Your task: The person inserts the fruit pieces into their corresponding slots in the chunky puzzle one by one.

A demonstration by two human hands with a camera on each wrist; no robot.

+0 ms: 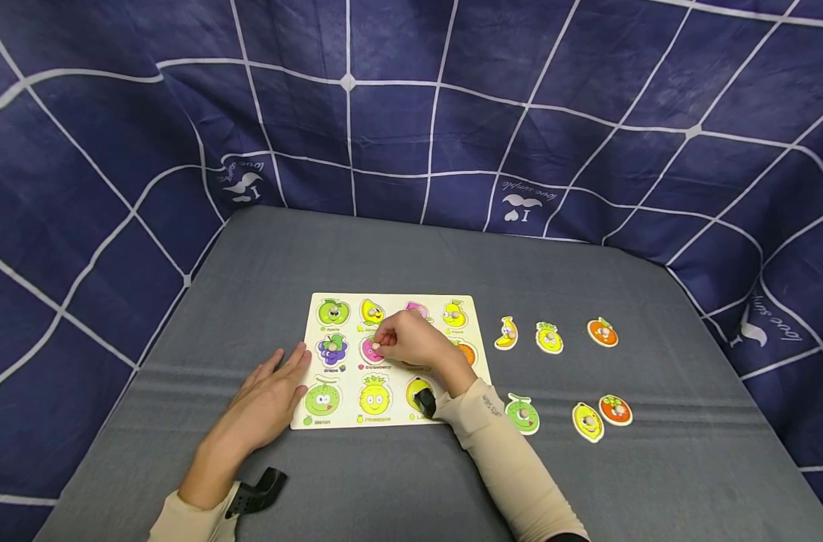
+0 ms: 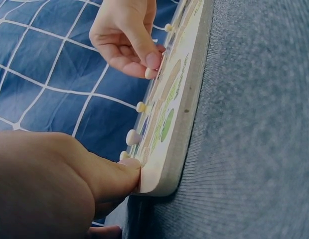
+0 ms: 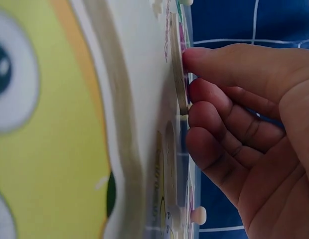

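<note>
A wooden knob puzzle board (image 1: 391, 297) with printed fruit lies flat on the grey cloth. My right hand (image 1: 414, 342) reaches over its middle and pinches a pink strawberry puzzle piece (image 1: 367, 351) between thumb and fingers. In the right wrist view, the thumb lies on the piece's face and the piece (image 3: 178, 74) stands slightly off the board. My left hand (image 1: 265, 395) rests along the board's left edge, fingers extended, its thumb touching the rim in the left wrist view. Apple (image 1: 333, 312), grape (image 1: 332, 350) and pear (image 1: 455, 315) pieces sit in the board.
Loose pieces lie right of the board: a banana (image 1: 506, 333), a pineapple (image 1: 550, 338), an orange fruit (image 1: 602, 332), a melon (image 1: 522, 415), a lemon (image 1: 588, 422) and a red-orange fruit (image 1: 616, 410). A blue checked curtain (image 1: 397, 128) surrounds the grey table (image 1: 357, 482).
</note>
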